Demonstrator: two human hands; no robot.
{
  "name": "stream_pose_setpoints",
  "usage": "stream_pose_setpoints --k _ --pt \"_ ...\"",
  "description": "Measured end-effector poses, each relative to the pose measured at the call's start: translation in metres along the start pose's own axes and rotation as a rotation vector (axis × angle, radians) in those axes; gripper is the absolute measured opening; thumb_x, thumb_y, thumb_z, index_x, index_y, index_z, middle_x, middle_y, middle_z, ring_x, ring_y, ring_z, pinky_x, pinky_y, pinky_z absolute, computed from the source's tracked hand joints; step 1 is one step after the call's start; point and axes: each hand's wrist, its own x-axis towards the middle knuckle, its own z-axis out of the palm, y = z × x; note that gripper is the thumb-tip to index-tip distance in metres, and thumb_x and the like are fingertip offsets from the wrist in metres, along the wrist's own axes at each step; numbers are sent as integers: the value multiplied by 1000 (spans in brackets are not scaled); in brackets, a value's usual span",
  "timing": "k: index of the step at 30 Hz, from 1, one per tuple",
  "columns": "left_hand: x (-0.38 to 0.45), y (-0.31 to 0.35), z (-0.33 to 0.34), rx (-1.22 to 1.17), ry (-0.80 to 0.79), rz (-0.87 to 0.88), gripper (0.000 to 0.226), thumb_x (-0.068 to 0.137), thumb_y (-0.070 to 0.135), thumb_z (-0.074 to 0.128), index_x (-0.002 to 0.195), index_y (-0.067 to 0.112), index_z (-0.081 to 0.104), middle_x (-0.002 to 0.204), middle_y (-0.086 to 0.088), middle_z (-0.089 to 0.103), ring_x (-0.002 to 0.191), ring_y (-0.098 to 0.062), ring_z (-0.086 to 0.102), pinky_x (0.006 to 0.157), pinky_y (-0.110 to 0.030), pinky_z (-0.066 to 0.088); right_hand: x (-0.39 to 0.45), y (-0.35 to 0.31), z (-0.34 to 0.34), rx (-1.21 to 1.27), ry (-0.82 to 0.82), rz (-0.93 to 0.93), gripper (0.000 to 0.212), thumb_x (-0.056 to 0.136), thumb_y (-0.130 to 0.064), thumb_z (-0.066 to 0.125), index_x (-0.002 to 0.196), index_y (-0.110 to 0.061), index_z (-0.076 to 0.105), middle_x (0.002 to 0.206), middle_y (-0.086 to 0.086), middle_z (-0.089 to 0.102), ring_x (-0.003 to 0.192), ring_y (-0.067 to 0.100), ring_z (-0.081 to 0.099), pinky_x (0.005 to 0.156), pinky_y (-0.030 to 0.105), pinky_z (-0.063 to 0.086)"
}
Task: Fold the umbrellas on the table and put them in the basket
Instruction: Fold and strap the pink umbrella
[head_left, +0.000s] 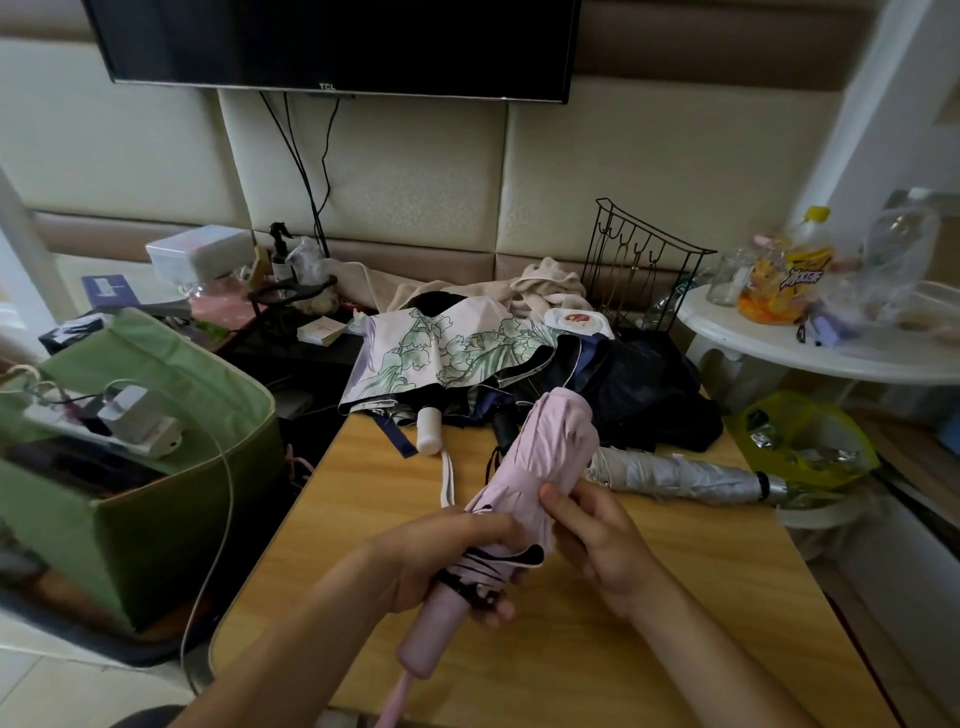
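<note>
Over wooden table (649, 623): both hands grip pink umbrella (545, 452), pleated fabric, smooth cylindrical handle.

Wooden table (649, 613) bears floral umbrella (457, 348), silver umbrella (691, 475) (folded).

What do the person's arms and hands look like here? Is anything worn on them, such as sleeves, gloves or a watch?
Both forearms are bare as far as the picture shows; no sleeve reaches into view. The left hand and the right hand wear no gloves, and no ring, watch or bracelet shows on either wrist. The fingernails look short and unpainted.
</note>
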Motion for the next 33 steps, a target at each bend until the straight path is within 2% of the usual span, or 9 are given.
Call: stream_pose_setpoints --k 2,5,8,10,13,17,21,28,33 --pt "4 -1 -3 12 100 46 34 91 31 74 110 5 65 100 -16 75 77 -30 71 73 -39 61 1 -2 1 -44 48 22 33 90 -38 73 94 -7 66 51 1 41 38 10 31 38 24 20" --pt "10 -2 -7 210 324 136 71 75 67 78 126 21 59 115 -1 73 101 -16 72 93 -38 59 1 -3 6 -160 121 39 26 97 -32 68 102 -7 72 51 -7 53 38 8 37 36 23 24" --pt "15 -9 3 437 451 258 90 62 66 88 129 26 43 115 9 64 99 -5 68 80 -23 58 3 -1 14 -173 210 52 25 96 -28 70 93 -4 75 58 -3 66 44 7 54 39 18 37" --pt "25 -20 10 687 553 321 96 57 63 91 127 25 39 114 12 59 99 -7 62 73 -17 49 5 2 17 -171 248 54 22 95 -27 72 93 -6 77 68 1 74 54 10 65 44 17 43" --pt "38 -33 13 845 708 411 69 69 44 88 115 23 41 99 8 61 87 -15 61 64 -20 47 7 5 16 -272 279 63 24 91 -38 74 91 -15 78 77 10 76 47 21 49 36 23 33" --pt "35 -26 10 749 750 442 34 81 27 76 100 19 48 75 9 57 58 -7 52 48 -18 38 8 -1 10 -321 215 61 34 89 -45 73 97 -12 75 84 11 78 37 15 42 35 23 32" --pt "33 -25 0 554 707 368 31 75 24 71 102 22 55 77 -1 66 58 -19 59 54 -40 49 9 -12 -3 -408 149 67 44 89 -47 73 89 -3 73 75 9 76 34 14 38 37 22 30" --pt "27 -16 -4 164 560 311 28 81 6 71 105 11 58 69 -10 62 52 -21 58 54 -33 48 4 -20 -9 -252 -54 72 25 100 -28 62 92 -5 67 76 3 70 49 10 49 53 19 41" --pt "20 -10 2 -24 429 302 29 81 0 73 106 1 58 69 -12 58 57 -28 58 51 -31 46 5 -16 -8 -270 10 131 37 95 -38 66 91 -1 69 63 4 61 45 12 46 47 20 37"
